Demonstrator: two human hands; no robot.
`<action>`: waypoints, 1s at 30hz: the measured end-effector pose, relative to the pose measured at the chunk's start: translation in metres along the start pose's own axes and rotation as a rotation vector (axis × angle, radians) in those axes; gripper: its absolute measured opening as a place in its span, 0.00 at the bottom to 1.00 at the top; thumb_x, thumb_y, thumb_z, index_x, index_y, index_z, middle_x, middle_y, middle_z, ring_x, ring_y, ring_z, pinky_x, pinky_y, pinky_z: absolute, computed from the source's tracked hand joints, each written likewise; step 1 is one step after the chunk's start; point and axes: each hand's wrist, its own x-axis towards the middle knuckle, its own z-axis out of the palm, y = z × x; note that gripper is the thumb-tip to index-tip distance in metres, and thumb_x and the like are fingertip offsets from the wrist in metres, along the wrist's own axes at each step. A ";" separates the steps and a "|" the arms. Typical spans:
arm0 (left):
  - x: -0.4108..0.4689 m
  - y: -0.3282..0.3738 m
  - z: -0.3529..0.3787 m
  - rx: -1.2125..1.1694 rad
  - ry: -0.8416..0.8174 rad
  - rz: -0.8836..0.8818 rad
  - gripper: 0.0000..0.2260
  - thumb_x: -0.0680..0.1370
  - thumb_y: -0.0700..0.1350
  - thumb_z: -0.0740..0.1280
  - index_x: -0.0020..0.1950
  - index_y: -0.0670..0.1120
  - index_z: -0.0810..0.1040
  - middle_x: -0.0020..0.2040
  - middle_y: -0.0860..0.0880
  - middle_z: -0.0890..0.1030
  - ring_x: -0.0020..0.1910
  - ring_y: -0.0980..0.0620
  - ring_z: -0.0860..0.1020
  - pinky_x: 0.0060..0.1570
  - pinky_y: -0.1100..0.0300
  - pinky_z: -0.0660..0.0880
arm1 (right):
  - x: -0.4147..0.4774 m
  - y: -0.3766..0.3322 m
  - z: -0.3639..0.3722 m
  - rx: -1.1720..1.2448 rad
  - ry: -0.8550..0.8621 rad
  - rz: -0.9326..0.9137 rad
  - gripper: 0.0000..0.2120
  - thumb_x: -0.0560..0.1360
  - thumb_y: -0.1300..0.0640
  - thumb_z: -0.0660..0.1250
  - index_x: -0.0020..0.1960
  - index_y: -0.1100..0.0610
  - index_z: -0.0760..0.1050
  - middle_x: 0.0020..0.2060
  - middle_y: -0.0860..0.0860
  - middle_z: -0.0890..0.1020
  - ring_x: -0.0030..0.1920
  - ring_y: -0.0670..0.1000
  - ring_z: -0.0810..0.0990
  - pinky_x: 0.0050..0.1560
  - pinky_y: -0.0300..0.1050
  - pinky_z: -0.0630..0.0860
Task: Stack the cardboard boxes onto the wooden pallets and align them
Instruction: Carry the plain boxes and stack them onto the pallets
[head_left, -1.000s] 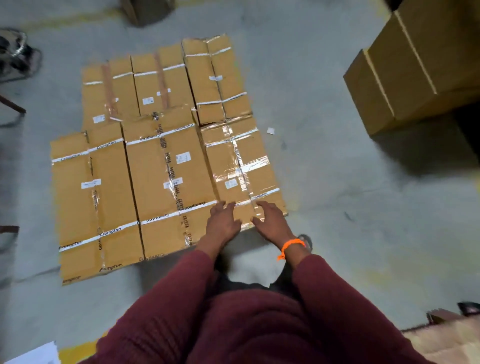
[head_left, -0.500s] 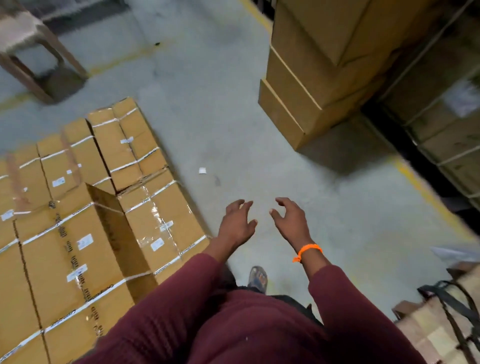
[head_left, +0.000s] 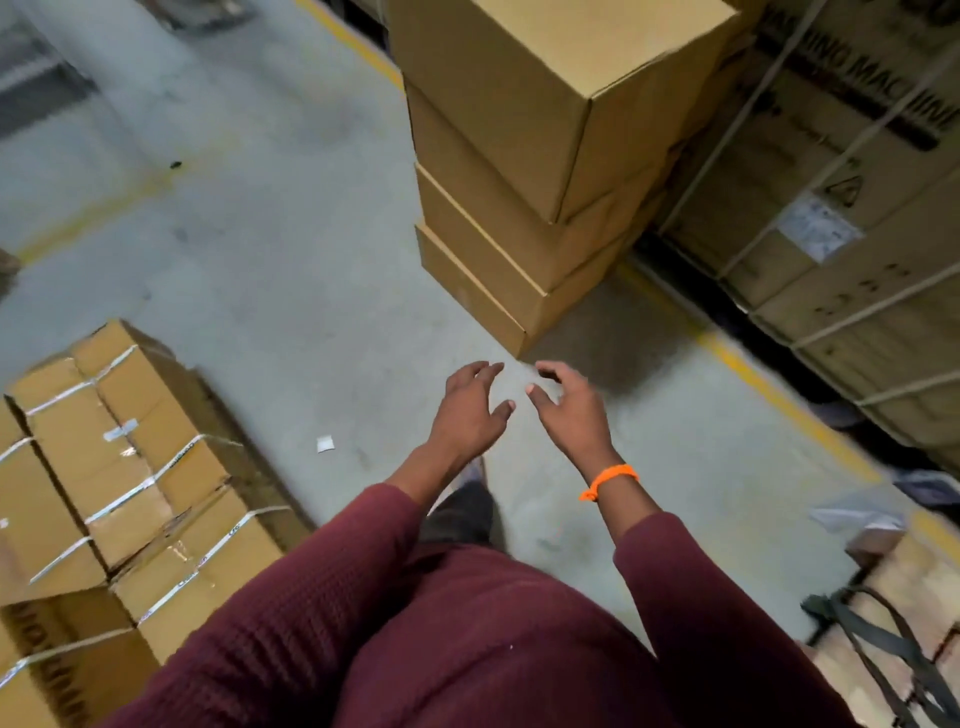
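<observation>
- Head view, far left: taped boxes (head_left: 130, 467), brown cardboard bound with pale tape strips, packed edge to edge in a low block on the floor; small white labels on some tops; the nearest one cut off at the lower corner, with blurred printing on its side.
- Just right of that block: grey concrete floor (head_left: 291, 260), with a small white paper scrap (head_left: 325, 443) lying alone on it.
- Lower middle: maroon sleeves (head_left: 363, 597) reaching forward from the bottom edge.
- Centre: left hand (head_left: 470, 408), raised over the floor, palm down, fingers spread and slightly bent, gripping nothing and touching nothing.
- Just beside it, with a narrow gap between the thumbs: right hand (head_left: 569, 410), likewise spread and loosely bent, empty; orange band (head_left: 609, 480) around its wrist.
- Beyond the hands, upper middle: stack (head_left: 519, 156) of plain cardboard boxes, several tiers high, edges roughly flush, standing on the floor, well apart from the taped block and untouched by either hand.
- Right of the stack: yellow line (head_left: 779, 395) painted on the floor, running diagonally.
- Far right: large cartons (head_left: 857, 234) bound with thin straps, with dark, partly blurred lettering on one and a pale label lower down.
- Bottom right corner: black straps (head_left: 883, 639) lying over something pale and blurred; cannot tell what.
</observation>
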 end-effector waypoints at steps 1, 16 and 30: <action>0.021 0.012 -0.012 -0.015 0.010 0.012 0.26 0.80 0.49 0.68 0.76 0.46 0.68 0.75 0.43 0.69 0.75 0.43 0.64 0.72 0.54 0.60 | 0.022 -0.011 -0.014 -0.002 0.014 -0.006 0.15 0.78 0.56 0.72 0.64 0.55 0.80 0.60 0.50 0.83 0.61 0.49 0.80 0.64 0.48 0.76; 0.274 0.188 -0.107 -0.545 0.231 -0.057 0.43 0.74 0.69 0.67 0.81 0.51 0.55 0.80 0.49 0.61 0.76 0.49 0.65 0.72 0.48 0.67 | 0.331 -0.092 -0.199 0.311 0.483 -0.094 0.29 0.75 0.45 0.74 0.72 0.56 0.74 0.67 0.54 0.76 0.66 0.49 0.76 0.53 0.27 0.74; 0.301 0.222 -0.126 -0.804 0.740 -0.385 0.28 0.74 0.68 0.69 0.70 0.58 0.72 0.62 0.59 0.81 0.62 0.58 0.79 0.64 0.46 0.76 | 0.495 -0.111 -0.259 -0.077 0.006 -0.031 0.33 0.77 0.32 0.64 0.68 0.57 0.78 0.66 0.59 0.77 0.67 0.60 0.74 0.66 0.55 0.71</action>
